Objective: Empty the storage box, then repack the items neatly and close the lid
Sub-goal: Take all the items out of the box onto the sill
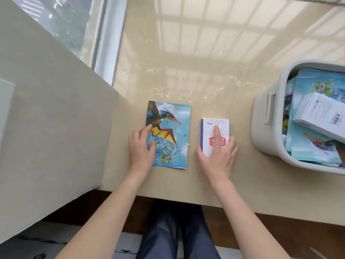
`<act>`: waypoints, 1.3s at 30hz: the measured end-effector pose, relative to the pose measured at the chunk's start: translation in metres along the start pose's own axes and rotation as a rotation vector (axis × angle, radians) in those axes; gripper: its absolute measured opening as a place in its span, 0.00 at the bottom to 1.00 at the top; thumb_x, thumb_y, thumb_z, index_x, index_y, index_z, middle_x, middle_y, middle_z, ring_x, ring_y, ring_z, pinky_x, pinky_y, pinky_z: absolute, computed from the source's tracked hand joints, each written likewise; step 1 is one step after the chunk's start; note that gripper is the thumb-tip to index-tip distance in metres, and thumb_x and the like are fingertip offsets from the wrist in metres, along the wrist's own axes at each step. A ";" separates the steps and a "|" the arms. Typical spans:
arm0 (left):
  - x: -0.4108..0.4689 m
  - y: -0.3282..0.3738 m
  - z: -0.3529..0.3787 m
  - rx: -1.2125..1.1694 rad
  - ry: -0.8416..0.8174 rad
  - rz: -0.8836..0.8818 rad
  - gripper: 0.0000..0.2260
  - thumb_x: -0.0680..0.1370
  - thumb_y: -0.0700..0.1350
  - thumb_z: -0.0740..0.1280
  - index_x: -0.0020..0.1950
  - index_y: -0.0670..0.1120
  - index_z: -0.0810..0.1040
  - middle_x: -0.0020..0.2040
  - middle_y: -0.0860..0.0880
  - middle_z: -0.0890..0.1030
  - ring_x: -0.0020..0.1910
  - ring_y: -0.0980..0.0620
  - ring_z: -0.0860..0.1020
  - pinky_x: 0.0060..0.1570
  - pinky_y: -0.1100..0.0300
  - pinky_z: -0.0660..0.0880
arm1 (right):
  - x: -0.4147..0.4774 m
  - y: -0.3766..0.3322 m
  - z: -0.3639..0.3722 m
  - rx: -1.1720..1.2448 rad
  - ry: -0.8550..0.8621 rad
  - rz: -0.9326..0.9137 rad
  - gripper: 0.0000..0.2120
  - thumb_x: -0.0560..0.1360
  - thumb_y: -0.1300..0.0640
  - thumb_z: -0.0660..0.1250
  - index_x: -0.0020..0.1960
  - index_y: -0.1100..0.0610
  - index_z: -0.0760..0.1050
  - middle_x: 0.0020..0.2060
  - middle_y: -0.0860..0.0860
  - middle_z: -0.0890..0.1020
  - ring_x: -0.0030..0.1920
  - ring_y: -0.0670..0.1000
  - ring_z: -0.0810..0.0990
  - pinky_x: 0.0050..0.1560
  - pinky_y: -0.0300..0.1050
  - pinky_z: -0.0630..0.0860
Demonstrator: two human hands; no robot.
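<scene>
Two bare hands are laid on the beige tabletop (pixel 214 58), each forearm reaching up from the near edge. The left hand (pixel 141 146) is spread flat, palm down, over the lower left part of a picture book (pixel 170 128); nothing is gripped, the fingers are simply pressed on the cover. The right hand (pixel 218 154) is cupped around the near end of a small white box (pixel 214 131), thumb set against its left side, the other fingers against its right, and the index finger stretched forward along the top face.

Book and small box are seen lying flat, side by side and slightly apart, in the middle of the table. A pterosaur with orange-yellow wings is shown on the book's cover against a blue sky, with a swirl of water and small figures below. On the small box a pale doodle pattern, a red seal-like mark and a blue side are visible; the line of print along its top edge is too small to be read.

At the right edge the pale storage box (pixel 268 131) is found, lid off, still filled with more blue dinosaur books (pixel 317 85) and a long white carton (pixel 321 113) bearing a barcode, laid aslant on top.
</scene>
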State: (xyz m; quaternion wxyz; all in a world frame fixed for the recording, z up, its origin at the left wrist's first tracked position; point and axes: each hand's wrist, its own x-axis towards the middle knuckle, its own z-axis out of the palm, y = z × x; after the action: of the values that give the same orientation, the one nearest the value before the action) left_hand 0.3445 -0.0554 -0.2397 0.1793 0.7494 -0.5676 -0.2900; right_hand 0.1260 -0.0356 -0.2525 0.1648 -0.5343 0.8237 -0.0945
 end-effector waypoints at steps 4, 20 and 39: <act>0.003 -0.009 0.007 0.214 0.047 0.077 0.22 0.76 0.42 0.68 0.70 0.45 0.72 0.69 0.40 0.70 0.66 0.39 0.67 0.66 0.45 0.65 | 0.000 0.005 0.001 -0.013 0.015 -0.017 0.38 0.70 0.40 0.67 0.77 0.46 0.60 0.71 0.66 0.62 0.66 0.68 0.65 0.67 0.60 0.65; -0.002 0.002 0.014 0.364 -0.205 0.286 0.27 0.78 0.56 0.60 0.76 0.49 0.66 0.77 0.47 0.62 0.77 0.46 0.57 0.74 0.51 0.56 | 0.009 0.002 -0.004 -0.029 0.016 -0.188 0.30 0.76 0.44 0.56 0.77 0.51 0.63 0.76 0.54 0.64 0.77 0.58 0.57 0.76 0.60 0.54; -0.121 0.181 -0.169 0.204 -0.135 0.640 0.23 0.78 0.55 0.57 0.70 0.47 0.74 0.66 0.47 0.77 0.67 0.45 0.72 0.65 0.48 0.70 | -0.104 0.002 -0.268 0.030 0.321 -0.344 0.25 0.75 0.48 0.62 0.70 0.57 0.73 0.64 0.57 0.78 0.65 0.62 0.74 0.65 0.59 0.69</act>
State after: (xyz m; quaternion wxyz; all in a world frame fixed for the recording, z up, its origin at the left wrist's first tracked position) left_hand 0.2944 -0.0027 0.0257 0.1472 0.5264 -0.8107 -0.2096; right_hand 0.0640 0.0548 0.0133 0.0213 -0.6424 0.7346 -0.2173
